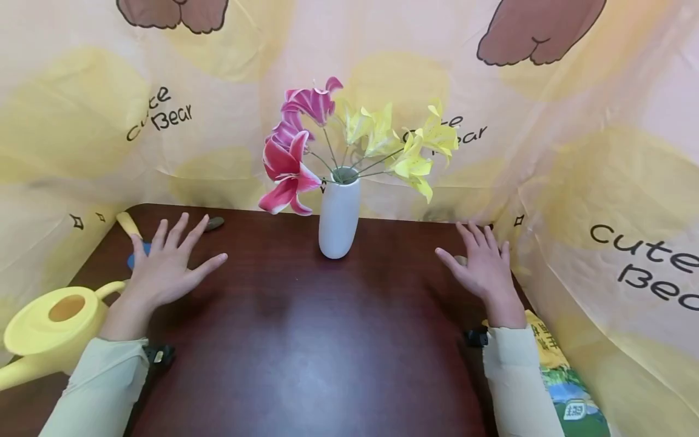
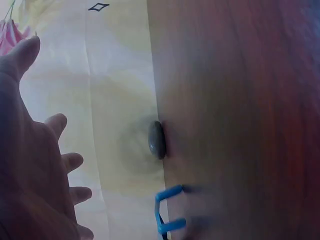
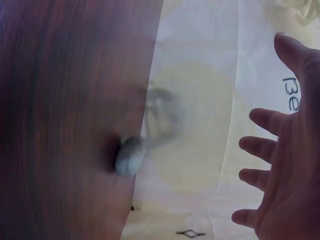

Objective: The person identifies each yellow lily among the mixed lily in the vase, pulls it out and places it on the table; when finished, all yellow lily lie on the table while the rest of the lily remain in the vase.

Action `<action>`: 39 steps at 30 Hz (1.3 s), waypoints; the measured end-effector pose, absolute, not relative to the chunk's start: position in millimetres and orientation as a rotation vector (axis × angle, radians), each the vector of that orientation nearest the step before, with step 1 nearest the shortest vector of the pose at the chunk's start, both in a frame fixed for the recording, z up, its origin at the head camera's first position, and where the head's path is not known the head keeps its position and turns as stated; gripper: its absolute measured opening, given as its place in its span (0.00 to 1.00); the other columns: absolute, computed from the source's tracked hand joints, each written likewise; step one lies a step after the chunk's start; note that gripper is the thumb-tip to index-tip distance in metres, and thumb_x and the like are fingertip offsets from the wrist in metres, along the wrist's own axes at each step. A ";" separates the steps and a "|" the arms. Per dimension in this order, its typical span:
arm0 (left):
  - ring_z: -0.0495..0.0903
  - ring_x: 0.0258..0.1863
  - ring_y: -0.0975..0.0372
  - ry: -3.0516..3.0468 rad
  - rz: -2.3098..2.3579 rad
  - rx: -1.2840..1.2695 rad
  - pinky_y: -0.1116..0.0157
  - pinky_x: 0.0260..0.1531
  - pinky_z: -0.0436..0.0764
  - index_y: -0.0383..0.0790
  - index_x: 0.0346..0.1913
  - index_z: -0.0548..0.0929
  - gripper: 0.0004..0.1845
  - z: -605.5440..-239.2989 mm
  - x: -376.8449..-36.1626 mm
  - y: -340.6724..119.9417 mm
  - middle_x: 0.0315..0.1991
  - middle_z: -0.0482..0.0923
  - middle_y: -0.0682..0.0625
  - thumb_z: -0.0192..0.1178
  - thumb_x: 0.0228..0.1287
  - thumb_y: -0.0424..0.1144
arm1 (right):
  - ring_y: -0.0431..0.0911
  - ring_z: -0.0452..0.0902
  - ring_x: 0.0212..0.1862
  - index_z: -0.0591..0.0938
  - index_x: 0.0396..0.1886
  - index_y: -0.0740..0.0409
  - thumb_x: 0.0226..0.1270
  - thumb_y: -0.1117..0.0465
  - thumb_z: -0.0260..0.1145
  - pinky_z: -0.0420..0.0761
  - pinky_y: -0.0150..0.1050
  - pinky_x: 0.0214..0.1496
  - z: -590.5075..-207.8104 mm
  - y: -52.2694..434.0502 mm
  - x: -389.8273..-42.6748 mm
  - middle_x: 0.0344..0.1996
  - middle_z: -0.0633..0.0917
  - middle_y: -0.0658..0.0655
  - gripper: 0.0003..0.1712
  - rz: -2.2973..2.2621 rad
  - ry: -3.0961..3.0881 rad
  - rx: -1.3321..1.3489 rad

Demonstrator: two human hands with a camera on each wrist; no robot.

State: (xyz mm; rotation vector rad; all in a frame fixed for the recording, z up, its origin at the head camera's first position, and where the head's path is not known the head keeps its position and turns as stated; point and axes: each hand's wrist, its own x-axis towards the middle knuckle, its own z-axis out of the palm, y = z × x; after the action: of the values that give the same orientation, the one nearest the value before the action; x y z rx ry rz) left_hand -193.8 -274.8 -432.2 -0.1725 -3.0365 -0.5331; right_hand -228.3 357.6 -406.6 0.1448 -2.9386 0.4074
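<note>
Both hands hover flat over the dark wooden table [image 1: 306,340], palms down and fingers spread, holding nothing. The left hand [image 1: 166,264] is out near the table's left edge; the right hand [image 1: 486,267] mirrors it on the far right. Dead centre between them, and a little further back toward the printed curtain [image 1: 601,182], stands the white vase [image 1: 339,215], upright, its long axis vertical, with pink lilies [image 1: 289,164] leaning left and yellow lilies [image 1: 415,152] leaning right. Neither hand touches it; both sit well apart from it, at about the same remove, so neither looks clearly nearer.

Closer to the left hand are a dark grey pebble [image 2: 156,140] by the table's back edge, a blue-pronged tool [image 2: 167,210] with a pale handle partly hidden under the fingers, and a yellow watering can [image 1: 51,328] at the wrist. A pale pebble [image 3: 129,156] lies just beyond the right hand's fingertips, and a printed bag [image 1: 568,388] rests beside that sleeve.
</note>
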 end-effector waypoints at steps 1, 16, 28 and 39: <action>0.31 0.91 0.28 -3.034 -0.558 -0.183 0.15 0.75 0.21 0.64 0.93 0.40 0.54 -431.7 -195.6 -271.5 0.94 0.34 0.36 0.49 0.77 0.80 | 0.70 0.45 0.92 0.58 0.93 0.47 0.81 0.22 0.56 0.42 0.87 0.84 -405.3 355.7 -227.1 0.92 0.58 0.63 0.55 0.438 -2.917 0.167; 0.74 0.81 0.41 -2.518 -1.523 -0.598 0.34 0.79 0.75 0.46 0.85 0.70 0.44 -433.5 -282.3 -103.0 0.81 0.74 0.40 0.78 0.72 0.52 | 0.38 0.90 0.49 0.91 0.55 0.65 0.76 0.61 0.78 0.88 0.29 0.56 -379.0 180.9 -260.4 0.47 0.94 0.56 0.14 1.739 -1.999 0.288; 0.68 0.83 0.45 -2.358 -2.074 -0.436 0.33 0.82 0.70 0.69 0.89 0.55 0.55 -451.3 -296.9 -46.7 0.84 0.65 0.46 0.81 0.68 0.48 | 0.41 0.88 0.47 0.89 0.42 0.53 0.70 0.72 0.79 0.85 0.34 0.53 -371.1 105.2 -292.8 0.39 0.91 0.45 0.11 2.029 -1.312 0.116; 0.69 0.82 0.47 -2.341 -2.018 -0.448 0.35 0.82 0.71 0.67 0.88 0.58 0.55 -455.5 -299.2 -47.1 0.84 0.66 0.48 0.82 0.66 0.48 | 0.40 0.88 0.44 0.88 0.38 0.48 0.69 0.73 0.78 0.88 0.31 0.51 -361.7 94.2 -292.4 0.36 0.91 0.45 0.14 1.997 -1.261 0.101</action>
State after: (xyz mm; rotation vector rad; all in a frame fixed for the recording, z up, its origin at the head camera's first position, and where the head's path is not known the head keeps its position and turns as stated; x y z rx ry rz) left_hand -299.2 -47.1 -455.5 -0.4477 -2.3406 -2.0176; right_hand -292.4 94.2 -361.7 0.1007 -1.2610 1.9967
